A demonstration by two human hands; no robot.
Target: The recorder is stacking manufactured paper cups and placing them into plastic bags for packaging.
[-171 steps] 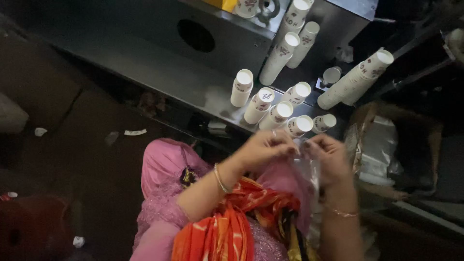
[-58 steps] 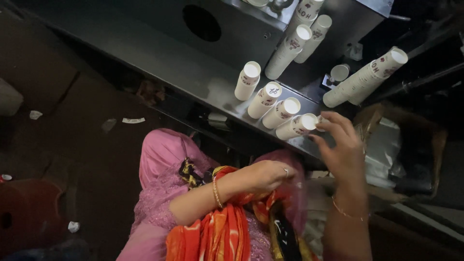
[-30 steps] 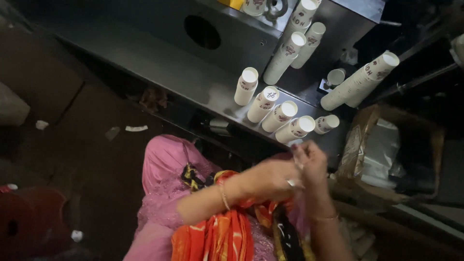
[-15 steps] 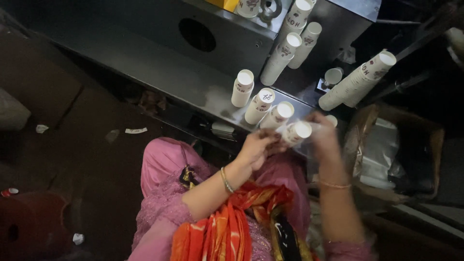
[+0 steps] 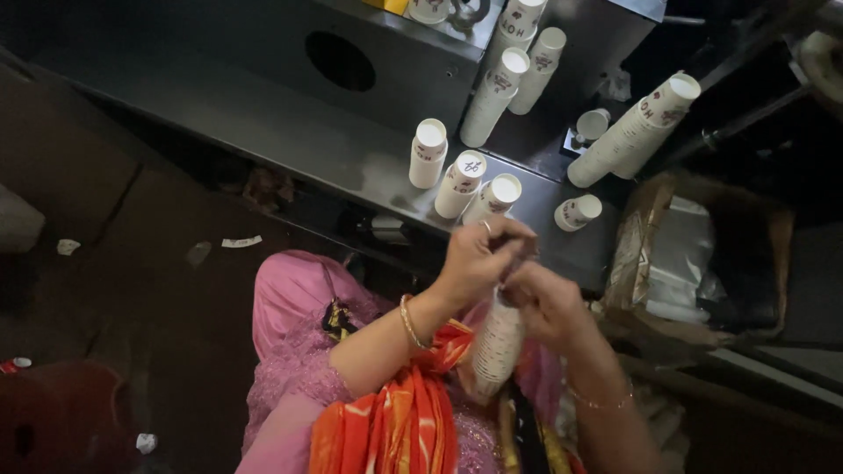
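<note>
Head view: I see my left hand [image 5: 479, 259] and right hand [image 5: 544, 303] both gripping a tall stack of white printed paper cups [image 5: 497, 342] near my chest, just near of the grey metal counter [image 5: 290, 140] with more upturned cup stacks [image 5: 457, 180].

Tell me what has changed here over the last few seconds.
Both hands came back from the counter toward the body: the left hand and right hand now hold a cup stack between them, taken from the front row. The other cup stacks on the counter stayed put.
</note>
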